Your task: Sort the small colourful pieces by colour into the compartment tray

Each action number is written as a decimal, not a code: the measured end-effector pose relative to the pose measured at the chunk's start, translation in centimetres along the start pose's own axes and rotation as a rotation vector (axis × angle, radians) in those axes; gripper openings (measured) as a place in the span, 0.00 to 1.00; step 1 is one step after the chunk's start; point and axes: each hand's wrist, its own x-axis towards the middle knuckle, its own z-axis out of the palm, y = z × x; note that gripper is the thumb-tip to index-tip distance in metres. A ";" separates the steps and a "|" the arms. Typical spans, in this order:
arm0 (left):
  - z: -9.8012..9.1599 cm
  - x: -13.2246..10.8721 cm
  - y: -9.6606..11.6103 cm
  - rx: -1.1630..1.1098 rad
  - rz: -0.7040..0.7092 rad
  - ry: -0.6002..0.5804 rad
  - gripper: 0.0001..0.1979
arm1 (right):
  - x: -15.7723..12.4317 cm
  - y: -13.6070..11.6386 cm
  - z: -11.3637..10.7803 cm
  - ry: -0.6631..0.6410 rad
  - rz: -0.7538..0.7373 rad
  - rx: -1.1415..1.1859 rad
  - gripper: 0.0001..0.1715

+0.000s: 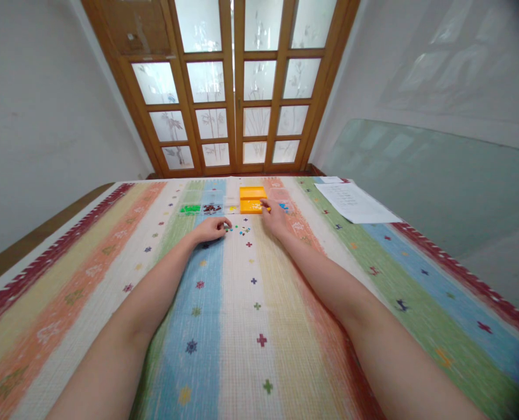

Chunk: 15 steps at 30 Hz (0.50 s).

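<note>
My left hand [212, 229] rests on the cloth, fingers curved, with a gap between thumb and forefinger. Just to its right lies a loose scatter of tiny coloured pieces [244, 231], green, blue, white and dark. My right hand [274, 218] is at the right edge of an orange box [251, 192], whose front part holds small white pieces [256, 206]. Its fingertips are drawn together over that edge; whatever is between them is too small to make out. Blue pieces [283, 207] lie just beyond the right hand, partly covered by it.
Left of the orange box, clear compartments hold green pieces [190, 209], dark brown pieces [211, 209] and a few yellow pieces [232, 208]. Printed paper sheets [354, 202] lie at the table's far right. A striped tablecloth [242, 326] covers the table; wood-framed glass doors [237, 55] stand behind.
</note>
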 end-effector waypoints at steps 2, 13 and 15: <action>0.0 -0.1 0.1 0.002 0.035 -0.016 0.22 | 0.1 0.2 -0.2 0.021 0.002 -0.022 0.25; 1.1 0.6 -1.1 0.146 0.128 0.073 0.16 | -0.1 -0.9 -1.2 -0.173 -0.171 -0.182 0.17; 1.2 0.8 -1.3 0.198 0.158 0.129 0.13 | -0.3 -1.4 -1.2 -0.311 -0.207 -0.182 0.13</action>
